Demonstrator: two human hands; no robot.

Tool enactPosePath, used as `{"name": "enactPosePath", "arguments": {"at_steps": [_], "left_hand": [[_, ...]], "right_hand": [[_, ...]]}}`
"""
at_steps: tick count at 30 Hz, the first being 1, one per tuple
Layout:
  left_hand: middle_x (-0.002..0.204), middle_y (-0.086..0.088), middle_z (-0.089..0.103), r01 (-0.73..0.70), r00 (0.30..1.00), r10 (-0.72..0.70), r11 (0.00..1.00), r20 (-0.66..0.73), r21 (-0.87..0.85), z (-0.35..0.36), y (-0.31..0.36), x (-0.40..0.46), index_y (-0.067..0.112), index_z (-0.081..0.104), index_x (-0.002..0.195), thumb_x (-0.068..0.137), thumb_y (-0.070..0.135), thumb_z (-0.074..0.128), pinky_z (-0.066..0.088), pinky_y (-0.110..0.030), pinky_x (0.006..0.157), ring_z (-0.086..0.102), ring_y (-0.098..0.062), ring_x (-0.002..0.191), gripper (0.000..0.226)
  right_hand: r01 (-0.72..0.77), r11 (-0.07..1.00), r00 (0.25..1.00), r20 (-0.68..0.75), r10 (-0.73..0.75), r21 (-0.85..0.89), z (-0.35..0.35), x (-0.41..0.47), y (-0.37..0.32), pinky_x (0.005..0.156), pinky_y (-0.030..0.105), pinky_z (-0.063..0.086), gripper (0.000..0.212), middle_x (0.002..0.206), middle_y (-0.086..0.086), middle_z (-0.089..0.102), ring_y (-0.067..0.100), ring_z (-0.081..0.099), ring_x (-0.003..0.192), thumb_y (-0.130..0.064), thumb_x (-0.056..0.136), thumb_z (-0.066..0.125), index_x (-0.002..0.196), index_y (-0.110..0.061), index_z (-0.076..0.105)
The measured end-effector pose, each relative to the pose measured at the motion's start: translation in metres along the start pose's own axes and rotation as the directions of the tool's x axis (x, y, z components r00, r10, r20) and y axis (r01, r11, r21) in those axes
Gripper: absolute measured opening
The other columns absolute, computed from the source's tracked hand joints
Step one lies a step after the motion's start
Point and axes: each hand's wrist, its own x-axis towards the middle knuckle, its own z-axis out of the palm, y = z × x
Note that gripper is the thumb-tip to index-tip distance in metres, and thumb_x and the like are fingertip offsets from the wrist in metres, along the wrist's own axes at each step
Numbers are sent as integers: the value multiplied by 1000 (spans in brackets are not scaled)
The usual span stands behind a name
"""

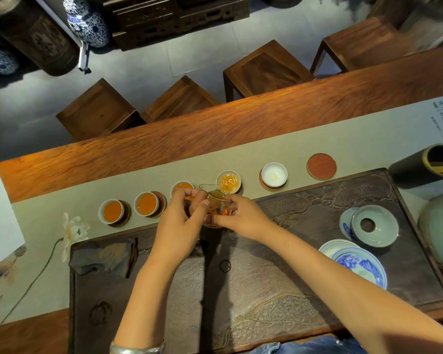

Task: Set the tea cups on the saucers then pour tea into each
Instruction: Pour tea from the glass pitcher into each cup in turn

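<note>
Row of small white porcelain cups runs along a pale grey-green cloth runner (279,146), from 9 o'clock toward 2 o'clock of the hands.

- First white cup of amber tea (111,211): sits off-centre on a dark round saucer (124,218), full.
- Second white cup of amber tea (146,203): also off-centre on its dark saucer (160,203), full.
- Third white cup (182,187): amber tea visible; near side hidden behind the left hand.
- Left hand (182,215): fingers curled, thumb and fingertips pinching the clear glass pitcher (216,209) from its 9 o'clock side.
- Glass pitcher: tilted toward 1 o'clock, a little amber tea inside, spout over the fourth cup.
- Right hand (243,217): closed on the pitcher from its 3 o'clock side.
- Fourth white cup (228,180): on a saucer, part filled, liquid bubbly.
- Fifth white cup (274,174): on a wooden saucer, no tea seen.
- Round red-brown wooden saucer with pale rim (321,166): bare, at 2 o'clock.

Surroundings: a dark carved stone tea tray (317,208) lies under the forearms, relief texture. A crumpled grey-brown cloth (105,256) lies at 8 o'clock, a white flower on a stem (73,232) just beyond it. A celadon lidded bowl (375,224) and blue-and-white porcelain dishes (361,264) sit at 4 o'clock. The table is reddish grained wood (241,118); square dark wooden stools (266,67) stand on a grey floor at 12 o'clock.
</note>
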Motion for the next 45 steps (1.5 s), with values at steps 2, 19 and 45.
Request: {"name": "enactPosePath", "arguments": {"at_steps": [2, 19, 45], "left_hand": [[92, 7, 69, -2, 1000, 2, 1000, 0, 6, 0, 0, 1, 27, 56, 106, 94, 30, 59, 49, -10, 61, 65, 2, 78, 13], [83, 9, 65, -29, 1000, 29, 999, -10, 31, 1, 4, 3, 23, 56, 103, 93, 26, 60, 42, -3, 56, 59, 12, 68, 11], [81, 11, 63, -31, 999, 31, 995, -8, 92, 2, 3, 8, 24, 56, 103, 93, 32, 59, 41, -19, 59, 58, 5, 68, 14]], "right_hand": [[1, 1000, 1000, 1, -1, -1, 0, -1, -1, 91, 30, 53, 58, 99, -23, 74, -3, 69, 94, -75, 50, 77, 99, -46, 66], [6, 1000, 1000, -18, -6, 19, 0, 0, -3, 86, 26, 54, 73, 97, -21, 75, -2, 69, 92, -84, 41, 72, 99, -41, 67], [-43, 999, 999, -12, 43, 1, -3, -1, -7, 88, 28, 55, 78, 100, -9, 76, 4, 70, 94, -68, 52, 76, 114, -22, 68]]}}
